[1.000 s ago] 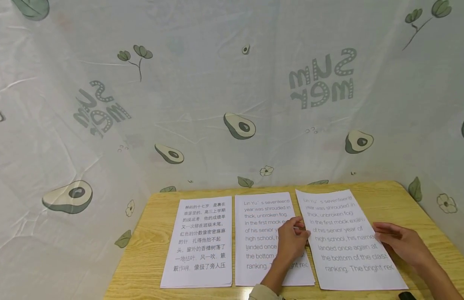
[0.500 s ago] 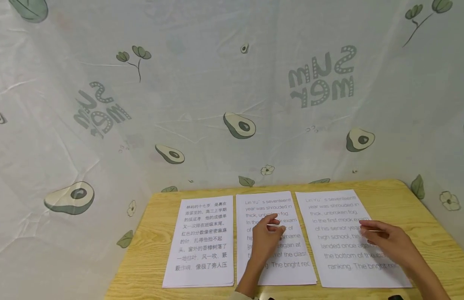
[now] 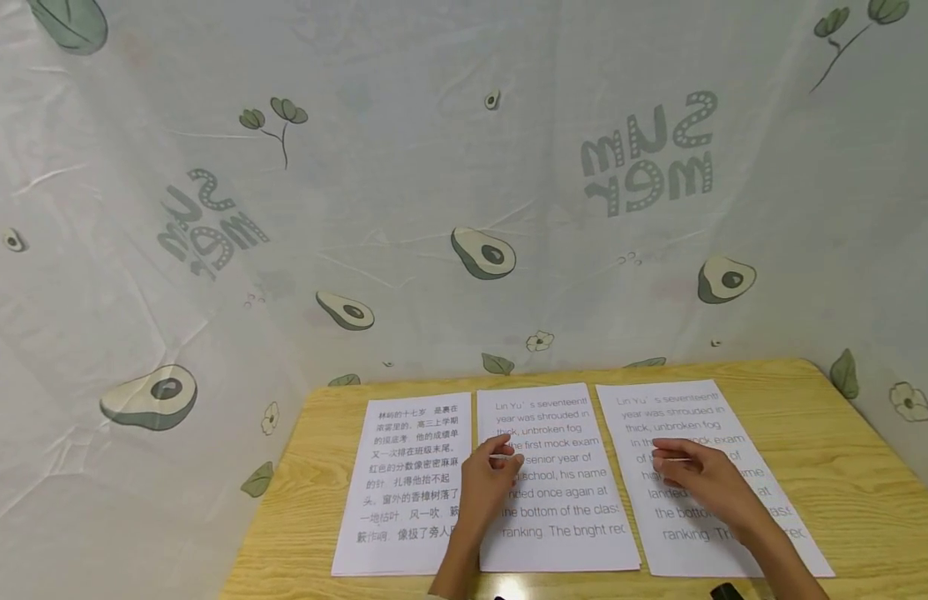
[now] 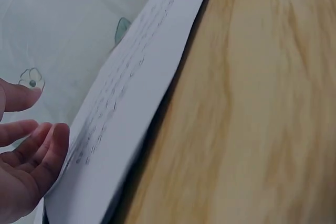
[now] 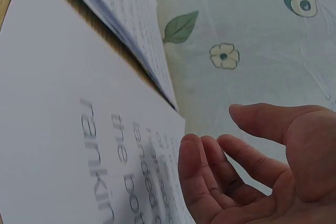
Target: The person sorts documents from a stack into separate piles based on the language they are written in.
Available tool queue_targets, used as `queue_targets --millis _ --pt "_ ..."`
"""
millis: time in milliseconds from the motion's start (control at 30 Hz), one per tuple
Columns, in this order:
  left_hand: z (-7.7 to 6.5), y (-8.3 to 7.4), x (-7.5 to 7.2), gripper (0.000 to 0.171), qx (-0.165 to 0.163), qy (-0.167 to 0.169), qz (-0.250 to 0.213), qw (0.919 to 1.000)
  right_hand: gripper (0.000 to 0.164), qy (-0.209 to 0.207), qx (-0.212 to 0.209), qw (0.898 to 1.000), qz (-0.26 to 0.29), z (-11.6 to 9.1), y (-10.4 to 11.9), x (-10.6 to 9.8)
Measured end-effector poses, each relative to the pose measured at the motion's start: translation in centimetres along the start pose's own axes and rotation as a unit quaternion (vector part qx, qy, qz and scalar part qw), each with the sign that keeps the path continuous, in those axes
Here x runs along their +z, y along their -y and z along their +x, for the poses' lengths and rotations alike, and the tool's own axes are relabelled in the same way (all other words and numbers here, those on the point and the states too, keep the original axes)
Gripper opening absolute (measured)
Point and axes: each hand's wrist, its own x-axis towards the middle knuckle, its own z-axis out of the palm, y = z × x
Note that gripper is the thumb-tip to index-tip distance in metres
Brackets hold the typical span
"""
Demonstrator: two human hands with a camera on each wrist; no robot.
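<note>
Three paper stacks or sheets lie side by side. On the left is a stack with Chinese text (image 3: 404, 483); in the middle, a stack with English text (image 3: 561, 500); on the right, a sheet with the same English text (image 3: 674, 417). My left hand (image 3: 488, 483) hovers at the middle stack's left edge, fingers loosely bent, thumb apart, holding nothing. Over the right sheet is my right hand (image 3: 700, 479), also holding nothing; the right wrist view shows its thumb and fingers (image 5: 197, 156) spread apart above the printed lines.
The papers rest on a wooden table (image 3: 794, 433). Behind it hangs a pale curtain (image 3: 404, 208) printed with avocados and leaves. A small dark object (image 3: 726, 591) shows at the bottom edge near the right forearm.
Both hands have let go of the right sheet, which now lies flatter and straighter on the table. The left hand has moved left across the middle stack; the right hand has shifted left over the sheet.
</note>
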Motion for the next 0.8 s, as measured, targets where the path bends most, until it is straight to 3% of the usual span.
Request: queue_targets --millis 333,533,800 --pt "0.1 0.6 -2.9 0.044 0.012 -0.018 0.021 0.9996 0.058 -0.004 -0.015 1.000 0.028 0.8 1.2 2.8" --pt "0.6 0.9 -4.2 0.043 -0.003 -0.037 0.039 0.9986 0.055 -0.007 -0.021 0.999 0.027 1.4 2.1 4.2" --pt "0.9 1.4 -4.8 0.042 -0.022 -0.037 0.059 0.9974 0.055 -0.021 -0.019 0.999 0.015 1.5 3.1 5.1"
